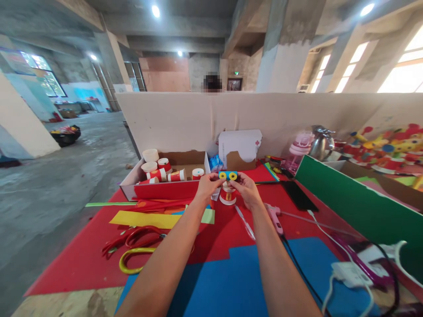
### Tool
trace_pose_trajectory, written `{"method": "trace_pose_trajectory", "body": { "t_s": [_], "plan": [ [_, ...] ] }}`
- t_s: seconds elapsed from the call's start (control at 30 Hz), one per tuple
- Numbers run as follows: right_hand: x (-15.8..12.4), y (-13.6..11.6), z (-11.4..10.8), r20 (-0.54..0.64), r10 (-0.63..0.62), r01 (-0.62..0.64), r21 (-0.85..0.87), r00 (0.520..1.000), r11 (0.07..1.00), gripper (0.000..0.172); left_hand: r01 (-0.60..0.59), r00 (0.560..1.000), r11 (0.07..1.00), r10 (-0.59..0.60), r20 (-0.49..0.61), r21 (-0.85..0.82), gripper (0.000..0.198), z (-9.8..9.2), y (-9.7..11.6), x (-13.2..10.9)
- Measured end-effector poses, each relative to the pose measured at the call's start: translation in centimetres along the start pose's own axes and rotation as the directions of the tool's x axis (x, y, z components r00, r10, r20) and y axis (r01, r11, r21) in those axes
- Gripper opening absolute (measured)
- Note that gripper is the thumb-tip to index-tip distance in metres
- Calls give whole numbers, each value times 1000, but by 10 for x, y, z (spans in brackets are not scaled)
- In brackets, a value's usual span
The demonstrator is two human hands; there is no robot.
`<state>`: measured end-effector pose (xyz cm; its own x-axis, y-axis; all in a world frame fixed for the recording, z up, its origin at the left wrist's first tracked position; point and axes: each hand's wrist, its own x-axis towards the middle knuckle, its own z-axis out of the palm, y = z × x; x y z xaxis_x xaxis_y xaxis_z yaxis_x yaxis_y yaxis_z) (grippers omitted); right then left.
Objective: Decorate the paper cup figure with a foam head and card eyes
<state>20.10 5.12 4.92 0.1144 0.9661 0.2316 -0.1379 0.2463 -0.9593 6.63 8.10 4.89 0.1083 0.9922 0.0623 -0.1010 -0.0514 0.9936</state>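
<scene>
A small blue piece with two yellow rings [228, 176] is held between my two hands, above a red and white paper cup [228, 196] that stands upside down on the red table covering. My left hand [209, 187] pinches the blue piece at its left end. On its right end are the closed fingers of my right hand [247, 189]. Whether the piece touches the cup cannot be made out. Just below the cup lies a white pen-like tool [245, 222], and a pink glue gun [275, 218] rests beside my right forearm.
An open box [128, 190] with several paper cups stands at the back left. Scissors [142, 237] and a yellow strip [145, 219] lie at left. At right are a phone [300, 196], cables and a green-sided box [350, 198]. A person's head shows behind the partition [172, 119].
</scene>
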Motion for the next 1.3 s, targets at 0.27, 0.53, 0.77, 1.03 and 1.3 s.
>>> {"method": "trace_pose_trajectory", "body": {
  "t_s": [0.27, 0.53, 0.77, 1.03, 1.3],
  "plan": [
    [3, 5, -9, 16, -24, 24, -2, 1000, 1000, 31, -19, 1000, 1000, 19, 13, 8, 27, 0, -4, 4],
    [4, 8, -7, 13, -18, 18, -9, 1000, 1000, 30, -42, 999, 999, 42, -16, 17, 27, 3, -12, 8],
    [5, 10, -8, 9, -23, 23, -2, 1000, 1000, 27, -59, 998, 995, 60, -10, 75, 33, 3, -7, 4],
    [6, 14, -10, 11, -9, 10, -37, 1000, 999, 23, -91, 996, 976, 93, 0, 200, 39, 0, -8, 3],
    [7, 17, -9, 20, 7, -6, -53, 1000, 999, 20, -82, 997, 975, 82, 8, 209, 39, -2, -9, 2]
  ]
}}
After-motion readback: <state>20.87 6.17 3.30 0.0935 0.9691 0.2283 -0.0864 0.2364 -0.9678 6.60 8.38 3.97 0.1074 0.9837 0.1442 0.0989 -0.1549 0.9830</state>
